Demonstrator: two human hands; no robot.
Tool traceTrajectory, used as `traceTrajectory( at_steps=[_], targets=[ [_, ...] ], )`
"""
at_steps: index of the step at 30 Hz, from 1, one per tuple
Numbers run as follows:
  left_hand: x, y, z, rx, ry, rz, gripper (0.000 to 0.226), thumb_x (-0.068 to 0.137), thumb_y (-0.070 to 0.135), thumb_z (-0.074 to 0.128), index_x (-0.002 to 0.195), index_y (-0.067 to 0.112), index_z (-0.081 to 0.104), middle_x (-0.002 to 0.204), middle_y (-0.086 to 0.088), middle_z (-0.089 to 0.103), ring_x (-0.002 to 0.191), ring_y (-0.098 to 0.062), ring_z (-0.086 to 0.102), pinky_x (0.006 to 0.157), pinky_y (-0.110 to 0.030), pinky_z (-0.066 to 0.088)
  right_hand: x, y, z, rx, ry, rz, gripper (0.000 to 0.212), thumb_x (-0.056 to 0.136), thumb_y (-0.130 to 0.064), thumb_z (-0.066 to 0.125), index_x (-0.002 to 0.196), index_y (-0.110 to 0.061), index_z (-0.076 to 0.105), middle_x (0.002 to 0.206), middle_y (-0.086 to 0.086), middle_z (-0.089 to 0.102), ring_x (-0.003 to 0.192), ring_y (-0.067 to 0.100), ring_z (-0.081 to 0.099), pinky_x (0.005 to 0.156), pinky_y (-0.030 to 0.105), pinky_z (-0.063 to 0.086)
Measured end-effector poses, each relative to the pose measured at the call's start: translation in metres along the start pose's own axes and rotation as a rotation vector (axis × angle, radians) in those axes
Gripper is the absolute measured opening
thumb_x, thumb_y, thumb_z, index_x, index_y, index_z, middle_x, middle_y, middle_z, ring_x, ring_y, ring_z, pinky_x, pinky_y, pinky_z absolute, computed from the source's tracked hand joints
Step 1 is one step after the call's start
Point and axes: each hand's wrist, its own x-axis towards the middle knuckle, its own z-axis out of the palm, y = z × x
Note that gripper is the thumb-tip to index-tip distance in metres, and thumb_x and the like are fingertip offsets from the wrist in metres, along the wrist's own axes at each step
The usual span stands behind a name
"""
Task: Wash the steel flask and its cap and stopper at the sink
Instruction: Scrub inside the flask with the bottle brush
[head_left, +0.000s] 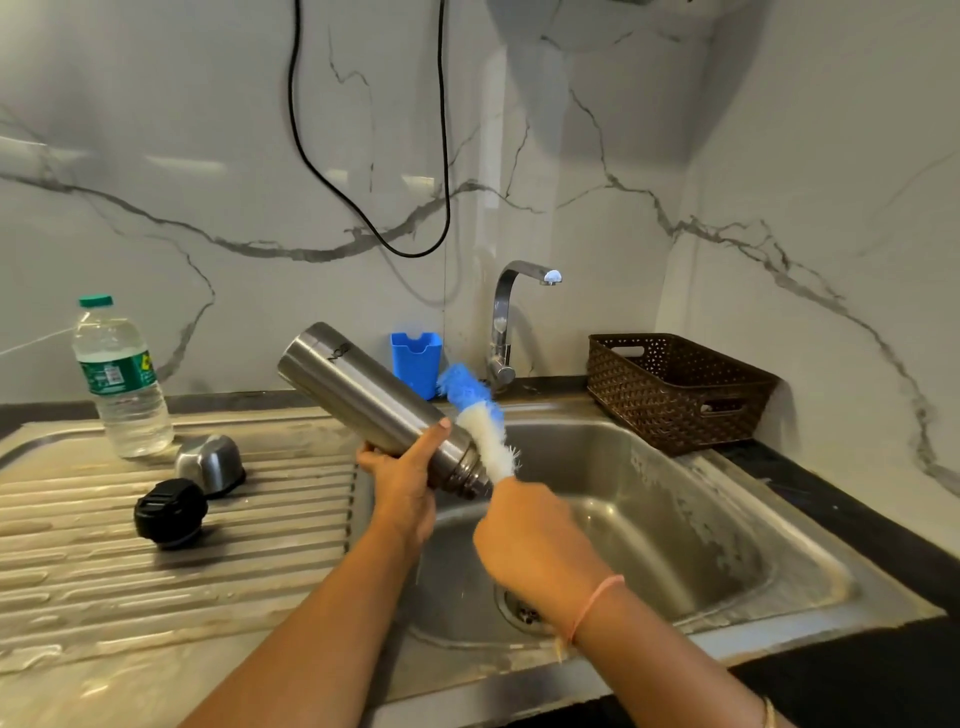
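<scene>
From the head camera, the steel sink (675, 499) is the landmark. Over its left edge the left hand (402, 483) is clamped around the steel flask (374, 402), which is tilted with its open mouth down toward the basin and its base up and to the left. The right hand (530, 535), over the basin, is closed on the handle of a bottle brush (475, 415); its white and blue bristles lie against the flask's neck, on the outside. The two hands are close together but not touching. On the ribbed draining board left of the basin lie the steel cap (210, 462) and, just in front of it, the black stopper (170, 513). A plastic water bottle (122, 379) stands behind them. Behind the sink are the tap (506, 322) and a blue holder (415, 361); a brown basket (675, 389) sits on the worktop to the right.
</scene>
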Motion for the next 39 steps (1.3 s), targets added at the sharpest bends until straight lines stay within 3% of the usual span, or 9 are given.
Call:
traceTrajectory(
  at_steps=[6,11,15,20,26,29,33,37,39],
  targets=[
    [0.004,0.009,-0.01,-0.096,0.128,-0.051,0.062,0.077,0.01,0.075,0.115,0.018,0.027,0.109,-0.008,0.055,0.096,-0.021,0.062,0.086,-0.045,0.053,-0.026,-0.007,0.016,-0.007,-0.054,-0.046,0.03,0.094,-0.014,0.039,0.122,-0.008,0.048,0.12,0.011,0.058,0.113,0.03,0.056,0.085,0.033,0.044],
    [0.0,0.007,-0.003,-0.071,-0.005,0.005,0.054,0.079,-0.001,0.068,0.119,0.018,0.037,0.126,-0.011,0.055,0.104,-0.022,0.061,0.099,-0.046,0.047,0.006,0.001,0.001,0.073,-0.046,0.04,0.037,0.092,-0.016,0.043,0.127,-0.006,0.051,0.122,0.015,0.058,0.111,0.032,0.056,0.087,0.034,0.046],
    [0.003,0.005,-0.005,-0.066,-0.032,0.001,0.068,0.081,-0.002,0.065,0.139,0.015,0.034,0.13,-0.014,0.055,0.099,-0.021,0.061,0.078,-0.037,0.052,-0.004,0.003,0.008,0.055,-0.075,0.005,0.036,0.093,-0.014,0.041,0.126,-0.004,0.051,0.123,0.016,0.057,0.113,0.032,0.055,0.086,0.032,0.045],
    [0.004,0.01,-0.013,-0.113,0.063,-0.083,0.075,0.08,0.01,0.07,0.14,0.029,0.029,0.122,-0.007,0.053,0.107,-0.028,0.055,0.088,-0.059,0.048,-0.019,0.004,0.019,0.052,-0.105,-0.009,0.037,0.092,-0.014,0.039,0.126,-0.006,0.05,0.123,0.014,0.058,0.112,0.03,0.056,0.084,0.03,0.044],
    [-0.004,0.004,-0.002,0.025,-0.124,-0.066,0.082,0.069,0.006,0.078,0.135,0.015,0.03,0.118,-0.012,0.059,0.099,-0.025,0.064,0.067,-0.038,0.055,0.015,0.01,0.001,0.114,-0.058,0.025,0.037,0.092,-0.014,0.042,0.127,-0.005,0.05,0.124,0.017,0.057,0.111,0.033,0.056,0.078,0.029,0.042],
    [-0.002,0.0,-0.001,0.112,-0.1,-0.042,0.064,0.077,-0.002,0.07,0.125,0.013,0.03,0.108,-0.009,0.057,0.091,-0.023,0.063,0.071,-0.038,0.053,0.008,0.016,0.009,0.103,-0.079,0.049,0.039,0.092,-0.014,0.041,0.131,-0.01,0.048,0.124,0.015,0.057,0.111,0.031,0.056,0.074,0.026,0.038],
    [0.008,0.004,-0.012,-0.001,-0.002,-0.035,0.056,0.079,-0.001,0.069,0.119,0.014,0.033,0.105,-0.006,0.057,0.086,-0.019,0.062,0.067,-0.036,0.053,-0.011,0.017,0.021,0.12,-0.119,0.038,0.037,0.092,-0.016,0.04,0.126,-0.005,0.051,0.123,0.014,0.058,0.111,0.03,0.057,0.084,0.029,0.045],
    [0.01,0.008,-0.015,-0.094,-0.015,-0.07,0.052,0.085,0.005,0.064,0.128,0.02,0.038,0.118,-0.01,0.059,0.103,-0.025,0.059,0.095,-0.053,0.047,-0.013,0.008,0.022,0.101,-0.121,0.002,0.035,0.094,-0.015,0.04,0.124,-0.004,0.051,0.123,0.015,0.058,0.112,0.031,0.056,0.086,0.031,0.045],
    [0.007,0.008,-0.013,-0.099,-0.023,-0.101,0.053,0.085,0.009,0.064,0.13,0.02,0.037,0.124,-0.013,0.057,0.105,-0.028,0.059,0.094,-0.055,0.047,-0.006,0.008,0.022,0.087,-0.101,0.025,0.034,0.093,-0.014,0.04,0.124,-0.004,0.052,0.124,0.015,0.057,0.114,0.031,0.054,0.087,0.03,0.044]
  ],
)
